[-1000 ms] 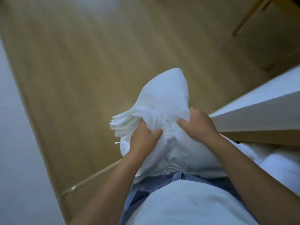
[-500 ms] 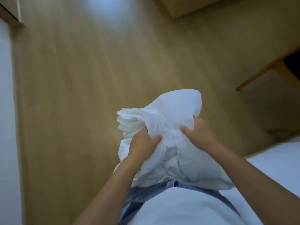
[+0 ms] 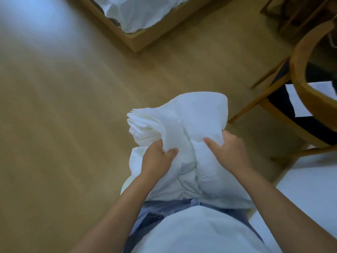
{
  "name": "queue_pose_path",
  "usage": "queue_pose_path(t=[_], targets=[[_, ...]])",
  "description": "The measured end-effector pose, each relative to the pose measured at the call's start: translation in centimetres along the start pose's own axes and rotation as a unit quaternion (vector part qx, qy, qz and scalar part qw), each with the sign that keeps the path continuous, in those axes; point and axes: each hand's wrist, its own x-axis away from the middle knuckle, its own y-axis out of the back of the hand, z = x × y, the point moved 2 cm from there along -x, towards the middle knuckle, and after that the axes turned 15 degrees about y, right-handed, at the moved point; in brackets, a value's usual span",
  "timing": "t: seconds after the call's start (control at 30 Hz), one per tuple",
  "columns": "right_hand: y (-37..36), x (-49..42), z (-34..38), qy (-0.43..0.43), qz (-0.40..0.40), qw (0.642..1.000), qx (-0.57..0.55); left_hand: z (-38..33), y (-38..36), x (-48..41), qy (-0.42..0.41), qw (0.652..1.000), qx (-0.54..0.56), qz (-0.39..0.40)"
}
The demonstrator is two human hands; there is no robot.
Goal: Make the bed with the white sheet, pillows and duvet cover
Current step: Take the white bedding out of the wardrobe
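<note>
A bunched white pillow in its case (image 3: 198,121) hangs in front of my waist, above the wooden floor. My left hand (image 3: 157,157) grips a gathered fold of the white cloth on the pillow's left side. My right hand (image 3: 228,152) grips the cloth on the right side, thumb pressed into it. A wooden bed frame with crumpled white bedding (image 3: 138,11) lies at the top of the view.
A wooden chair (image 3: 299,83) with a dark seat and a white sheet of something on it stands at the right. A white surface (image 3: 310,181) fills the lower right corner. Bare wooden floor (image 3: 63,115) spreads to the left.
My view has swung round: the bed frame with white bedding and the chair have come into sight. Both hands keep the same grip on the pillow.
</note>
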Motion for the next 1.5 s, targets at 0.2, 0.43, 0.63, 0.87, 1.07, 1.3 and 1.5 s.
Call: queue_pose_path(t=[0.2,0.43,0.63,0.87,1.07,1.3,1.5], targets=[[3.4,-15.0,-3.5,-0.019,-0.066,0.997,-0.036,-12.6,-0.9,-11.5,-0.001,1.000,-0.007,-0.011],[10.6,-36.3,-7.1,0.000,-0.058,0.997,-0.053,-29.1,-2.1,-22.3,0.020,0.998,0.033,-0.046],[14.2,-52.6,-7.9,0.007,-0.082,0.994,-0.074,-39.2,-0.4,-31.1,0.047,0.989,0.121,-0.064],[15.0,-71.9,-6.7,0.050,-0.052,0.997,0.010,-53.1,1.6,-46.5,0.013,0.990,0.117,-0.073],[19.8,-86.4,-5.6,0.058,-0.067,0.996,0.027,-66.5,3.3,-56.4,-0.007,0.994,0.092,-0.055],[24.4,-103.0,-8.1,0.088,-0.089,0.992,-0.008,-81.1,2.3,-66.9,-0.059,0.989,0.037,-0.133],[29.2,-118.5,-7.9,0.192,-0.097,0.976,-0.022,-95.6,1.2,-73.9,-0.106,0.967,0.058,-0.223]])
